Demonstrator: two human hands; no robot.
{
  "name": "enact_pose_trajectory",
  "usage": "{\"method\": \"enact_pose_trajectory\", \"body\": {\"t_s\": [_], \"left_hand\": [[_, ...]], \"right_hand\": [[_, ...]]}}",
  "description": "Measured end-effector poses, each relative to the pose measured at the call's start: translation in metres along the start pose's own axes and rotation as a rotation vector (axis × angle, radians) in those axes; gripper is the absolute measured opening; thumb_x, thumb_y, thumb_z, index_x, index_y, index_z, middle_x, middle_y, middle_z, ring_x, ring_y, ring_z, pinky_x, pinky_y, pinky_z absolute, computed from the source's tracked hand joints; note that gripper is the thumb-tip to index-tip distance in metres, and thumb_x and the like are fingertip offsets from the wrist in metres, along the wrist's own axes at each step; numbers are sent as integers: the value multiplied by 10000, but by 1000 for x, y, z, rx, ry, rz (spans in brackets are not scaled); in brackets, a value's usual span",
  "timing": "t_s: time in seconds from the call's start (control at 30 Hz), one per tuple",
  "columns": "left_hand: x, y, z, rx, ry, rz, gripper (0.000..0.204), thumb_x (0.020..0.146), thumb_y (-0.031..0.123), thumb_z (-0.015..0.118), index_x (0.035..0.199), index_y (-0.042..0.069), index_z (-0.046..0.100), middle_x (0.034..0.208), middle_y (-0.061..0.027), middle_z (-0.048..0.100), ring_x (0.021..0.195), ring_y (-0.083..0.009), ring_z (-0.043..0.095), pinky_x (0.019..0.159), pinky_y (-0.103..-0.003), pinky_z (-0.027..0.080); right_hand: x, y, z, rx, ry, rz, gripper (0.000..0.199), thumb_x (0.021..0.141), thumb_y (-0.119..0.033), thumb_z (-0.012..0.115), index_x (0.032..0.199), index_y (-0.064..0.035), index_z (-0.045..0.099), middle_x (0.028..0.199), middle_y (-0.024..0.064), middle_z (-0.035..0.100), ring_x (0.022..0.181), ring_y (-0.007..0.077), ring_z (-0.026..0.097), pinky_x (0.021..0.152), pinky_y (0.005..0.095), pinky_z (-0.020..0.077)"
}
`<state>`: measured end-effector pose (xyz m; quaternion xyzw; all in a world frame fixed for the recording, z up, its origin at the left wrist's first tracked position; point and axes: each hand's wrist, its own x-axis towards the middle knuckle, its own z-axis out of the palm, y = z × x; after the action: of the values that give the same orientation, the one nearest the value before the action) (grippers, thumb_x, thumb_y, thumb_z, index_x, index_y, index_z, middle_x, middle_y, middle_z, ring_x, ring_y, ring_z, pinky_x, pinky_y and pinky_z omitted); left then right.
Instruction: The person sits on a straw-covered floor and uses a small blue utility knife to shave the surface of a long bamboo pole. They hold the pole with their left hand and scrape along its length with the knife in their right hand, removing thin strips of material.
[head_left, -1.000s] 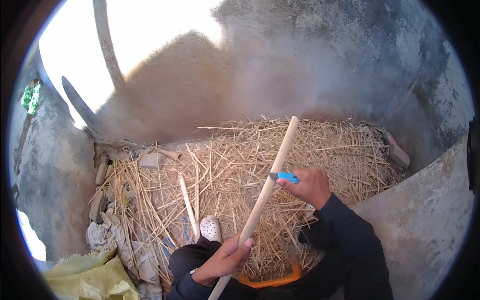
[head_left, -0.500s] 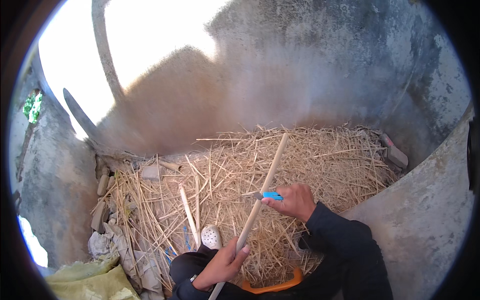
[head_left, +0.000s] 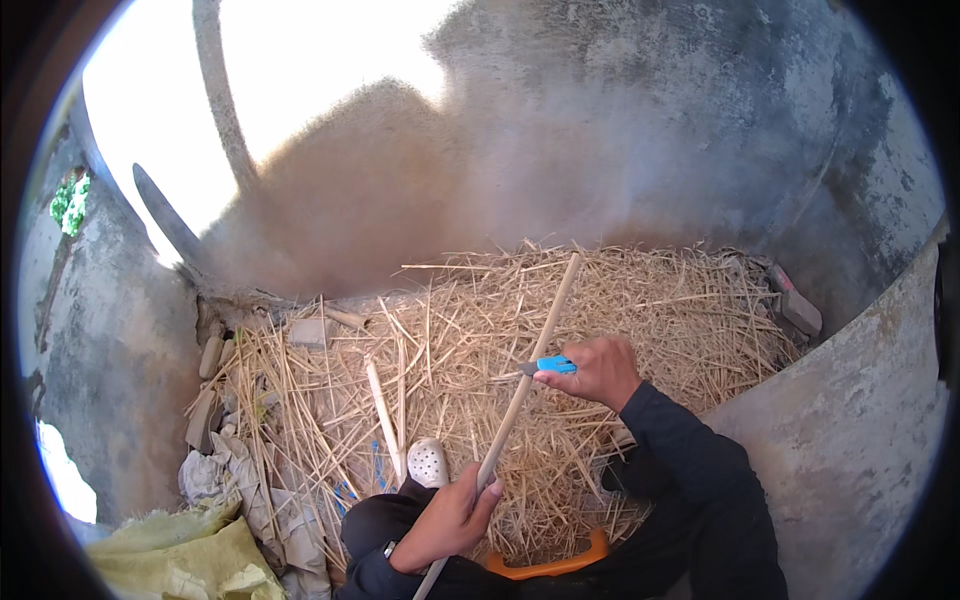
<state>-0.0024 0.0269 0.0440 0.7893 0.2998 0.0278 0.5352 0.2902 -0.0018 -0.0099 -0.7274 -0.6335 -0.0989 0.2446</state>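
A long pale wooden stick (head_left: pixel 510 415) slants up and away from me over the straw. My left hand (head_left: pixel 447 520) wraps round its lower part, thumb along the near side. In my right hand (head_left: pixel 600 372) is a blue-handled utility knife (head_left: pixel 556 365), gripped in closed fingers. Its blade lies against the stick, roughly midway between my left hand and the far end. The stick's lowest end runs out of the picture below my left hand.
Loose straw (head_left: pixel 660 330) covers the floor up to a stained concrete wall (head_left: pixel 600 150). An orange curved handle-like piece (head_left: pixel 555 570) lies between my legs. Bricks (head_left: pixel 795 305) stand at the right; a yellowish sack (head_left: pixel 190 560) and crumpled paper (head_left: pixel 290 520) lie lower left.
My right hand and the knife have moved up along the stick, away from my left hand. My left hand keeps its hold, and the view has shifted slightly.
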Motion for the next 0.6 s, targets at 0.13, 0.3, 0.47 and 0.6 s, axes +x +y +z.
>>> {"method": "enact_pose_trajectory", "body": {"t_s": [0.13,0.3,0.47,0.6], "left_hand": [[5,-3,2,53,4,5,259,1006,256,501,965,3,464,633,-132,505,560,-273,553,532,-388,422],[7,1,7,26,0,22,275,1008,286,501,968,16,466,631,-91,482,562,-196,511,534,-351,405],[-3,-4,12,14,-70,29,288,1015,317,492,995,30,470,654,-37,442,579,-124,451,532,-316,386],[-6,-1,15,-96,-164,37,286,1018,303,486,941,30,451,629,-39,428,549,-171,467,531,-330,391]], "right_hand": [[2,8,-2,2,39,-27,631,775,-739,575,601,-137,648,443,37,521,386,202,544,396,353,415],[0,26,2,-44,22,46,670,776,-760,547,609,-119,647,448,49,525,406,224,555,408,369,422],[13,76,-6,-141,10,364,733,833,-764,445,631,-90,650,483,90,550,474,282,586,473,429,450],[-3,148,-5,-240,37,638,732,897,-709,400,629,-73,643,518,123,557,520,309,589,497,443,436]]}}
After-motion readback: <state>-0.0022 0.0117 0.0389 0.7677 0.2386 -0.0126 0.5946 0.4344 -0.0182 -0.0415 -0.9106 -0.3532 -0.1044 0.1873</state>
